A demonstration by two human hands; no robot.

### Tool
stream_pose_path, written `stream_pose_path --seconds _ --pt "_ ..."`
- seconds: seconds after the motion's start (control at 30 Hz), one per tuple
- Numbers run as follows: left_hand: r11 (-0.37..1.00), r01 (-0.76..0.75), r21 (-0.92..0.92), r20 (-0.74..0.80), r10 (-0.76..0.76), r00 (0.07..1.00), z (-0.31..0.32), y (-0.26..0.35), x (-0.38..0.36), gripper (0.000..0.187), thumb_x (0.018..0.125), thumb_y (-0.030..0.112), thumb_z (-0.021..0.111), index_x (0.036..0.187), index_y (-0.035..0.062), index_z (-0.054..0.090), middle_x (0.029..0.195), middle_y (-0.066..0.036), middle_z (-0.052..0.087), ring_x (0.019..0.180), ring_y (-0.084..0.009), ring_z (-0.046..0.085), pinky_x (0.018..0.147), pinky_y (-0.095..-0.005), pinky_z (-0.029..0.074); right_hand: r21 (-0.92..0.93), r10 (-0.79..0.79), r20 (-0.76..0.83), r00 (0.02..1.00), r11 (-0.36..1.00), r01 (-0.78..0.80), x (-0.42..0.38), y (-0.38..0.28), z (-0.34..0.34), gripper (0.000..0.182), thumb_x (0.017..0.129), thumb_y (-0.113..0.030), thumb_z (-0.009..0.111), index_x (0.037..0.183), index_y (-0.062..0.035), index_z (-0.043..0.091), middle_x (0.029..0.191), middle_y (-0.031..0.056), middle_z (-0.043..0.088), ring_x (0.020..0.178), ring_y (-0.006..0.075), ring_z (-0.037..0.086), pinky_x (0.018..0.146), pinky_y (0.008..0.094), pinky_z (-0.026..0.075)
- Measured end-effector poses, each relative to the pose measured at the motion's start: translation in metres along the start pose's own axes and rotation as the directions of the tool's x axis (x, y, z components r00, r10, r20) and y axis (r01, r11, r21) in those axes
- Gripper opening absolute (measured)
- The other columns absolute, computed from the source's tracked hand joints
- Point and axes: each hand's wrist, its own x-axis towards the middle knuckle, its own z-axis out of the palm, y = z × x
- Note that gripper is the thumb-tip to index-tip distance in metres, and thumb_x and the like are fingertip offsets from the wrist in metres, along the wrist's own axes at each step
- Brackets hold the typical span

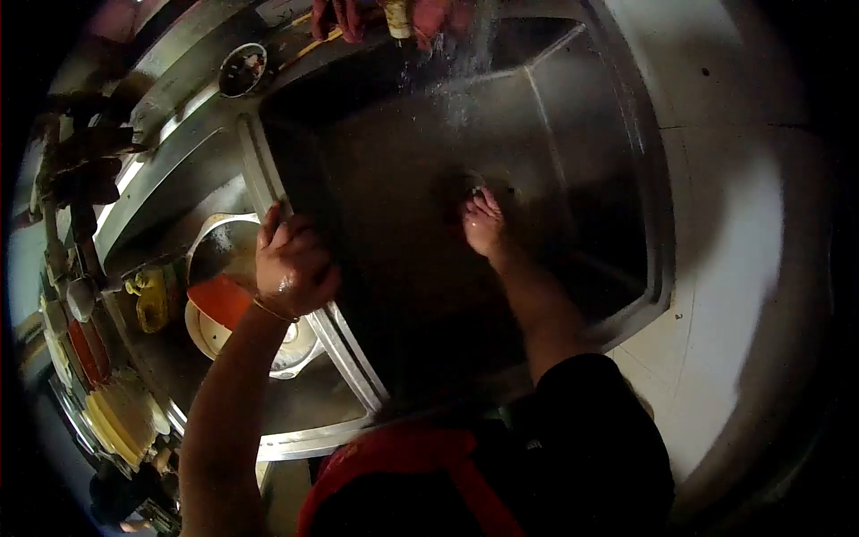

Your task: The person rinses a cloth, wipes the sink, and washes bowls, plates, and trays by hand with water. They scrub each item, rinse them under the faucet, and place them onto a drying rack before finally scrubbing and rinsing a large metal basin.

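Note:
My left hand (293, 264) is on the metal divider (260, 170) between two sink basins, its fingers curled over the ledge. Down at the drain (474, 185) of the large basin (394, 170) is my right hand (484, 222), fingers drawn together. Whatever those fingers hold, if anything, is too dark to make out. Water (474, 63) pours into the far end of this basin. In the left basin, beside my left wrist, a pale pot or bowl (199, 336) and an orange-red piece (221, 301) lie partly hidden.
A small round strainer or bowl (243, 70) stands on the sink's far ledge. A yellow object (152, 300) lies left of the pot, near several utensils (89, 349). Reddish shapes flank a bottle (398, 18) at the top. A pale counter (725, 197) borders the sink's right side.

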Motion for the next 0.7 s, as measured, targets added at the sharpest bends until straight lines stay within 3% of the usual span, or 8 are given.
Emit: stream_pose_path --seconds 0.13,0.17,0.37,0.4,0.47,0.6,0.67,0.7 --pt "1.000 -0.001 -0.029 0.004 0.001 1.000 -0.003 -0.001 0.000 0.011 0.054 0.022 0.068 0.058 0.0135 0.063 0.078 -0.002 0.060 0.099 -0.0241 0.055 0.104 -0.0551 0.028 -0.191 -0.282 -0.002 0.959 0.942 0.276 0.017 0.002 -0.027 0.009 0.077 -0.015 0.052 0.080 -0.0125 0.060 0.081 0.0015 0.058 0.089 0.0223 0.056 0.102 0.0444 0.035" --pt "0.999 0.001 -0.034 -0.003 -0.001 1.000 0.000 -0.003 -0.002 0.011 0.055 0.022 0.068 0.058 0.0136 0.062 0.078 -0.002 0.060 0.099 -0.0240 0.055 0.104 -0.0549 0.028 -0.163 -0.216 0.044 0.975 0.962 0.220 0.020 0.007 -0.021 0.011 0.076 -0.014 0.053 0.085 -0.0142 0.060 0.081 0.0008 0.058 0.088 0.0227 0.056 0.096 0.0436 0.038" --pt "0.999 0.000 -0.037 0.013 0.001 1.000 -0.003 0.004 0.002 0.012 0.053 0.018 0.069 0.058 0.0110 0.061 0.076 -0.003 0.061 0.098 -0.0264 0.057 0.103 -0.0562 0.029 -0.274 -0.404 -0.379 0.832 0.908 0.316 0.106 0.046 -0.091 0.009 0.085 -0.017 0.052 0.092 -0.0145 0.057 0.086 -0.0001 0.057 0.085 0.0186 0.054 0.090 0.0420 0.040" --pt "0.999 0.008 -0.034 0.005 -0.008 1.000 -0.002 0.004 0.002 0.011 0.053 0.018 0.069 0.058 0.0112 0.061 0.076 -0.003 0.061 0.098 -0.0263 0.057 0.103 -0.0561 0.029 0.082 -0.084 -0.417 0.905 0.988 0.129 0.108 0.051 -0.086 0.012 0.086 -0.019 0.052 0.095 -0.0134 0.058 0.090 0.0015 0.057 0.086 0.0188 0.054 0.090 0.0413 0.040" --pt "0.999 0.017 -0.032 -0.015 -0.018 1.000 0.000 0.003 0.003 0.011 0.053 0.018 0.069 0.058 0.0115 0.061 0.076 -0.003 0.061 0.099 -0.0261 0.057 0.103 -0.0560 0.029 0.366 0.262 -0.349 0.900 0.922 -0.126 0.101 0.062 -0.087 0.021 0.087 -0.022 0.052 0.105 -0.0108 0.053 0.100 0.0064 0.054 0.094 0.0230 0.051 0.093 0.0417 0.039" --pt "1.000 0.001 -0.015 -0.008 -0.001 1.000 0.001 0.000 0.001 0.012 0.054 0.021 0.069 0.059 0.0125 0.062 0.077 -0.002 0.059 0.098 -0.0243 0.055 0.103 -0.0549 0.029 0.746 0.724 -0.142 0.675 0.527 -0.408 0.024 0.059 -0.065 0.044 0.088 -0.027 0.052 0.125 -0.0056 0.044 0.121 0.0161 0.048 0.110 0.0316 0.047 0.099 0.0426 0.036" --pt "0.999 -0.011 -0.030 0.008 0.012 1.000 0.000 -0.002 0.000 0.012 0.054 0.021 0.069 0.059 0.0127 0.062 0.077 -0.002 0.059 0.097 -0.0242 0.055 0.103 -0.0549 0.029 0.657 0.784 -0.141 0.605 0.531 -0.535 -0.023 0.045 -0.052 0.055 0.088 -0.030 0.052 0.135 -0.0030 0.039 0.131 0.0209 0.045 0.118 0.0359 0.044 0.101 0.0430 0.034" --pt "1.000 -0.008 -0.030 0.009 0.009 1.000 -0.001 -0.001 0.000 0.012 0.054 0.021 0.069 0.059 0.0128 0.062 0.077 -0.002 0.059 0.097 -0.0242 0.055 0.103 -0.0549 0.029 0.203 0.716 -0.283 0.639 0.695 -0.689 -0.037 0.036 -0.052 0.058 0.088 -0.031 0.053 0.136 -0.0012 0.037 0.133 0.0234 0.043 0.121 0.0381 0.041 0.102 0.0447 0.033"
